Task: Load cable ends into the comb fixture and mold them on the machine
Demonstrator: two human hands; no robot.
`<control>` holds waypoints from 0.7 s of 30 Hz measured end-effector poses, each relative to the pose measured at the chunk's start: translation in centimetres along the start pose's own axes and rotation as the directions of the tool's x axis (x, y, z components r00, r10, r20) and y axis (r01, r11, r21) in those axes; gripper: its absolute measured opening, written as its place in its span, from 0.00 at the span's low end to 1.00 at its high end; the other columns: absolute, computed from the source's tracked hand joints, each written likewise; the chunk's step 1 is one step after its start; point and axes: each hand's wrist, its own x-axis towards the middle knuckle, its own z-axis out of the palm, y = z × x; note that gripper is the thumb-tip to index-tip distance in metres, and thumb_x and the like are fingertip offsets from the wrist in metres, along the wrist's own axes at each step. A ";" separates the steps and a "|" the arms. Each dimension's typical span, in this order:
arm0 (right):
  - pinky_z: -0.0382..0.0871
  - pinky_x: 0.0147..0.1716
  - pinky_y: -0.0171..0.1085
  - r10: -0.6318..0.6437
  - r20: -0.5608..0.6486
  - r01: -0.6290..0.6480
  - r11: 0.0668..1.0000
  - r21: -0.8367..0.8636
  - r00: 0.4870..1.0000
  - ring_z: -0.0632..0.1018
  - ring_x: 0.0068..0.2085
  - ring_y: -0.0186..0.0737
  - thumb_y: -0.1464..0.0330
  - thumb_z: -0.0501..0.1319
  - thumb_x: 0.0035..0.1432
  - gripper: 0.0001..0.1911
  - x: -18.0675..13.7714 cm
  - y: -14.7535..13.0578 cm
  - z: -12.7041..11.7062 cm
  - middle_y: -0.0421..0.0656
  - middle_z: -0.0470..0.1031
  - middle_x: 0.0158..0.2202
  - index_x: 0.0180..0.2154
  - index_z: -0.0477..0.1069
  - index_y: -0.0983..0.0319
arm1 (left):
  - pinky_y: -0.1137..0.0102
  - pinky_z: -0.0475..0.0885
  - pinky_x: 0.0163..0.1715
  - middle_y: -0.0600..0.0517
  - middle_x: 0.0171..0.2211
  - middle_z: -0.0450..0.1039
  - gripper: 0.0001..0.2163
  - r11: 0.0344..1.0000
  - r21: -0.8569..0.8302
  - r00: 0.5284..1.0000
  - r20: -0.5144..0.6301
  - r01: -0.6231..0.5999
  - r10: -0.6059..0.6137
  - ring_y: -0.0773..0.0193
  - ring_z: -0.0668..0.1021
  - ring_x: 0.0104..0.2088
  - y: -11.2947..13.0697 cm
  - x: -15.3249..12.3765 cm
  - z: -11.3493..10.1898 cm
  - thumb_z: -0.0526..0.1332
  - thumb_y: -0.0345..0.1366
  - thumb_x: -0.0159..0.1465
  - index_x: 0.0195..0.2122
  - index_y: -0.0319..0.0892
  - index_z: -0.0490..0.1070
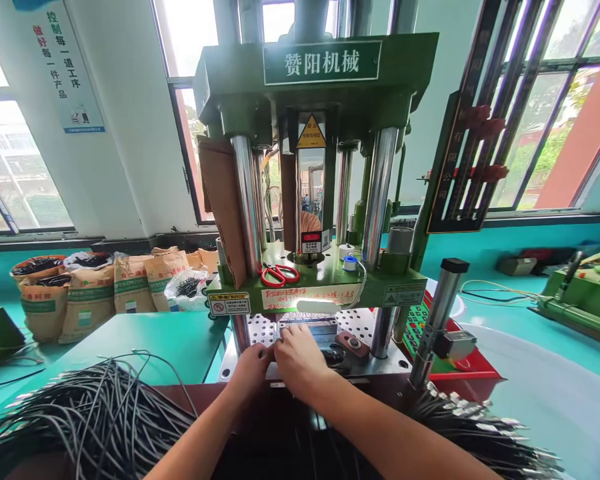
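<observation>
**Both hands at the mould**

Left hand (253, 368) and right hand (296, 357) touch, fingers curled, at the near edge of the mould (325, 332) under the green press (320, 293). Whether either grips anything cannot be told. A black cable bundle (95, 413) lies near left.

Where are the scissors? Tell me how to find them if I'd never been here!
Look at the big green machine in the middle, with its shiny metal posts. On its green shelf, just right of the left front post, lie the scissors. They are the only thing there with bright red handles; the small white rolls sit farther right.
</observation>
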 end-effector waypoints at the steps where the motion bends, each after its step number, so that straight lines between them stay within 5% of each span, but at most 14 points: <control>1: 0.59 0.42 0.49 0.001 0.020 0.000 1.000 -0.014 1.000 0.69 0.43 0.53 0.74 0.55 0.58 0.10 0.4 -0.2 0.2 0.54 0.73 0.37 0.35 0.76 0.69 | 0.71 0.58 0.30 0.50 0.27 0.67 0.16 1.000 0.008 1.000 -0.001 -0.007 0.007 0.65 0.68 0.30 0.1 -0.1 -0.1 0.51 0.43 0.66 0.27 0.37 0.65; 7: 0.59 0.39 0.44 0.103 0.048 -0.103 0.995 0.001 0.994 0.71 0.42 0.49 0.75 0.57 0.57 0.09 0.2 -0.3 -0.3 0.51 0.74 0.36 0.31 0.76 0.65 | 0.70 0.59 0.32 0.48 0.31 0.69 0.15 0.999 0.028 0.999 -0.038 -0.034 0.035 0.63 0.70 0.33 0.5 -1.1 0.0 0.49 0.44 0.66 0.30 0.39 0.64; 11: 0.57 0.38 0.42 0.268 -0.078 -0.265 0.963 0.045 0.960 0.71 0.42 0.48 0.72 0.52 0.62 0.13 -1.8 1.6 -1.8 0.51 0.74 0.36 0.31 0.74 0.65 | 0.68 0.59 0.34 0.48 0.31 0.69 0.17 0.999 0.025 0.998 -0.056 -0.021 0.023 0.60 0.70 0.35 0.4 -1.1 0.3 0.48 0.48 0.64 0.30 0.40 0.64; 17: 0.59 0.41 0.37 0.523 -0.245 -0.487 0.852 0.193 0.817 0.72 0.40 0.42 0.64 0.49 0.67 0.18 -7.6 5.9 -5.0 0.46 0.73 0.35 0.29 0.71 0.63 | 0.69 0.59 0.33 0.49 0.28 0.67 0.18 0.999 0.029 0.999 -0.049 -0.016 0.018 0.60 0.69 0.33 0.1 -0.6 0.3 0.48 0.51 0.62 0.28 0.40 0.62; 21: 0.60 0.34 0.39 0.672 -0.381 -0.544 0.739 0.397 0.635 0.73 0.32 0.42 0.55 0.50 0.63 0.21 -13.1 7.7 -7.8 0.45 0.73 0.31 0.29 0.72 0.60 | 0.68 0.60 0.33 0.48 0.29 0.68 0.19 0.998 0.057 0.999 -0.049 -0.011 0.014 0.59 0.69 0.32 -0.1 -0.3 0.3 0.48 0.52 0.61 0.28 0.40 0.63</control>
